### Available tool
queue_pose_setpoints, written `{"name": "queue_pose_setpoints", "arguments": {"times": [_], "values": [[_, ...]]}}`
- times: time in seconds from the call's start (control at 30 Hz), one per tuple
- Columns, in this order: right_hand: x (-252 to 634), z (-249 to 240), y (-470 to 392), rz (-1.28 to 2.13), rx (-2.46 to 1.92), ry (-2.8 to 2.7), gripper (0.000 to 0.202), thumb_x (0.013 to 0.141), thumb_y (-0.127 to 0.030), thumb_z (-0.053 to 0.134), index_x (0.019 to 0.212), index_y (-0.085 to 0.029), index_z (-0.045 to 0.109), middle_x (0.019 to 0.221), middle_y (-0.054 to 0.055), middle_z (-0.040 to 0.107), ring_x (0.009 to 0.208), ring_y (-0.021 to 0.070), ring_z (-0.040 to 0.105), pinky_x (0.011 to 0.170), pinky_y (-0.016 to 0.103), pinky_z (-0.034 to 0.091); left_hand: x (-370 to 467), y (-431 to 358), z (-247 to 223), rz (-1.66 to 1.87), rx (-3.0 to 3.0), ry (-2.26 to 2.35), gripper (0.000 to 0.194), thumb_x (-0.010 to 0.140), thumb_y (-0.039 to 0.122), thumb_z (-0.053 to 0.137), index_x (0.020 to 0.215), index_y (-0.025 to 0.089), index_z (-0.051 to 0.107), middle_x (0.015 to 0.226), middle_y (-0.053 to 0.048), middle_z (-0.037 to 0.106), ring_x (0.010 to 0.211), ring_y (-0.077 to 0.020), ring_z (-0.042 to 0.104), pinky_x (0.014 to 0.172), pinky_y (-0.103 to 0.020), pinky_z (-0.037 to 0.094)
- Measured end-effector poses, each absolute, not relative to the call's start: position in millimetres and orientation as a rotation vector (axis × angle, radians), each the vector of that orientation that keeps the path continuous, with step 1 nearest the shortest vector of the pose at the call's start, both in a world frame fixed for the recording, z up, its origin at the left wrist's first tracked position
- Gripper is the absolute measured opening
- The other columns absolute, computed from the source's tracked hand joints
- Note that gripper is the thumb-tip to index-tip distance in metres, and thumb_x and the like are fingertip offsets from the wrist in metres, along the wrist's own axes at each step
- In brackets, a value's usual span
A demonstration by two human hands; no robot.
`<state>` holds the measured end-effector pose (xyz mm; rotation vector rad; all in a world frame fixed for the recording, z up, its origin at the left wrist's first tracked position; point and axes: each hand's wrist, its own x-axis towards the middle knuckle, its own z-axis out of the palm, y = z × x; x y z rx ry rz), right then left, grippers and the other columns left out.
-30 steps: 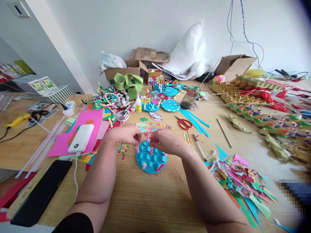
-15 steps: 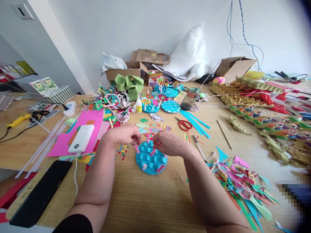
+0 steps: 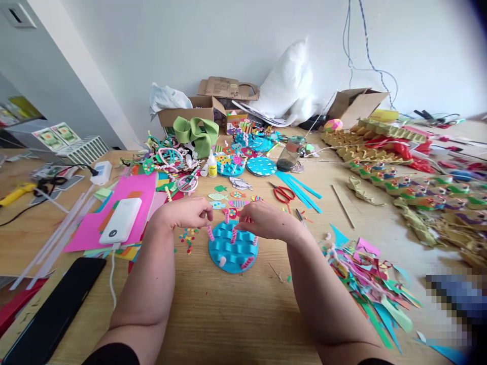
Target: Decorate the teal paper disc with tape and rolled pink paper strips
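A round blue disc (image 3: 233,253) with woven, wavy paper strips lies on the table in front of me. Several pink twisted pipe cleaners stand up from it, and a dark pink pipe cleaner (image 3: 247,262) leans near its front right edge. At the disc's left side, my left hand (image 3: 190,213) pinches the top of a pink pipe cleaner (image 3: 210,233). Over the back right part is my right hand (image 3: 264,220), its fingertips closed at the top of the middle pink pipe cleaner (image 3: 234,235); the exact contact is partly hidden.
Paper fish (image 3: 238,204) lie behind the disc, with red scissors (image 3: 283,192) and a glue bottle (image 3: 212,166) beyond. Paper scraps (image 3: 375,274) spread at right. A white power bank (image 3: 120,220) and a phone (image 3: 53,312) are at left. Farther back stands a glass jar (image 3: 290,153).
The view has shifted slightly, moving things left. The middle pipe cleaner, tilted before, now stands more upright under my right fingers, which have risen a little. My left hand stays at its pipe cleaner.
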<state>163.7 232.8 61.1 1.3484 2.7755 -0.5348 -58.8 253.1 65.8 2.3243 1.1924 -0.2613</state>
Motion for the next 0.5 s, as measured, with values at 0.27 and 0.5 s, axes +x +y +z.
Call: {"name": "queue_pose_setpoints", "arguments": {"times": [0.27, 0.5], "values": [[195.4, 80.3, 226.7, -0.590, 2.030, 2.973, 0.023, 0.084, -0.034, 0.056, 0.083, -0.017, 0.071, 0.078, 0.004, 0.069, 0.068, 0.0138, 0.059, 0.061, 0.024, 0.038, -58.6, 240.1, 85.6, -0.206, 2.348, 1.254, 0.041, 0.078, 0.047, 0.054, 0.103, 0.017, 0.066, 0.074, -0.001, 0.067, 0.061, -0.0135, 0.056, 0.053, -0.021, 0.033], [205.4, 93.8, 205.5, -0.673, 2.358, 3.082, 0.028, 0.083, -0.035, 0.055, 0.097, -0.015, 0.068, 0.078, 0.004, 0.068, 0.064, 0.0125, 0.057, 0.060, 0.025, 0.042, -61.6, 231.6, 91.8, 0.002, 2.359, 1.337, 0.045, 0.081, 0.049, 0.050, 0.111, 0.019, 0.063, 0.074, 0.000, 0.068, 0.067, -0.0149, 0.059, 0.056, -0.022, 0.034]]}}
